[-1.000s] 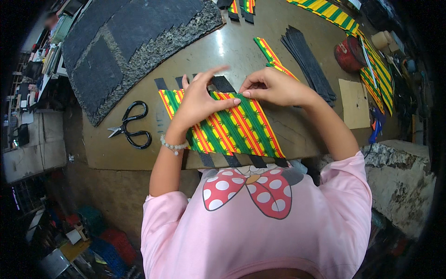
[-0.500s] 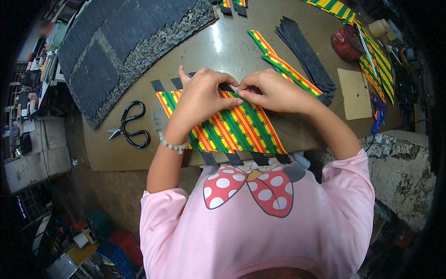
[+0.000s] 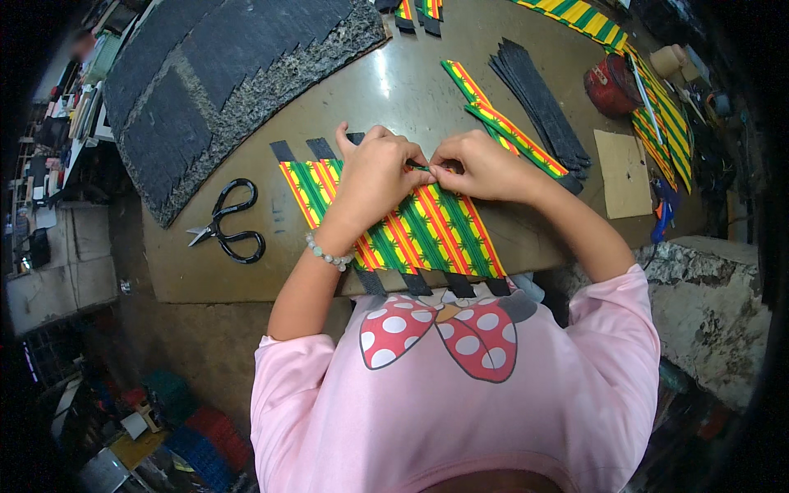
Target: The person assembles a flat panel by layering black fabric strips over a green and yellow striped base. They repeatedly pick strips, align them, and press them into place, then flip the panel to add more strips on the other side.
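Observation:
A woven mat (image 3: pixel 427 234) of red, yellow and green striped bands crossed with black strips lies at the near edge of the brown table (image 3: pixel 394 82). My left hand (image 3: pixel 374 177) and my right hand (image 3: pixel 477 164) meet at the mat's far edge. Both pinch the end of a striped strip there, fingertips almost touching. A bead bracelet circles my left wrist. Black strip ends stick out beyond the mat at the far left and over the near table edge.
Black scissors (image 3: pixel 230 226) lie left of the mat. Loose striped strips (image 3: pixel 501 123) and a bundle of black strips (image 3: pixel 538 99) lie to the far right. A dark curved mat (image 3: pixel 214 82) fills the far left. A red container (image 3: pixel 612 82) and cardboard piece (image 3: pixel 625 172) sit at right.
My left hand has slid from flat on the mat up to its far edge. Both hands have closed together, pinching the strip end.

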Motion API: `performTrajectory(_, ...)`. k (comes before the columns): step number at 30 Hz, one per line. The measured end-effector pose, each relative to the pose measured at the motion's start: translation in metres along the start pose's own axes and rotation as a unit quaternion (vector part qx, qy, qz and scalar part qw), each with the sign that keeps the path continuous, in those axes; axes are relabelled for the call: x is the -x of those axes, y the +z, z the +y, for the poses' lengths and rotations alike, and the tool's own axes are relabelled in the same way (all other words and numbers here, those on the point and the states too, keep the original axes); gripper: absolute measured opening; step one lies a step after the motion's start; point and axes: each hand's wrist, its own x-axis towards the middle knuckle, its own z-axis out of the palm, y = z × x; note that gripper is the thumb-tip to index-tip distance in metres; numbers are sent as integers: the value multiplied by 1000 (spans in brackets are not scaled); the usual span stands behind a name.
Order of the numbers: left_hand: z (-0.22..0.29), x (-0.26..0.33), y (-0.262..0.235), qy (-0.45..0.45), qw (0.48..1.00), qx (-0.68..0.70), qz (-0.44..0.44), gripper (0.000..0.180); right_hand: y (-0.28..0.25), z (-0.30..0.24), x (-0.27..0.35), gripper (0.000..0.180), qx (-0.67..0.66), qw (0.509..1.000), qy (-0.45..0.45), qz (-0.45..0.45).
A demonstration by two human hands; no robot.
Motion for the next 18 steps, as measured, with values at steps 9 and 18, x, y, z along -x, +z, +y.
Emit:
performTrajectory(9, -3, 4, 21, 27, 996, 3, 79, 11, 7, -3, -3, 20, 16, 998, 55, 39)
performTrajectory(18, -13, 5, 22, 31, 996, 44, 76, 13, 4, -9, -3, 20, 29, 998, 53, 27)
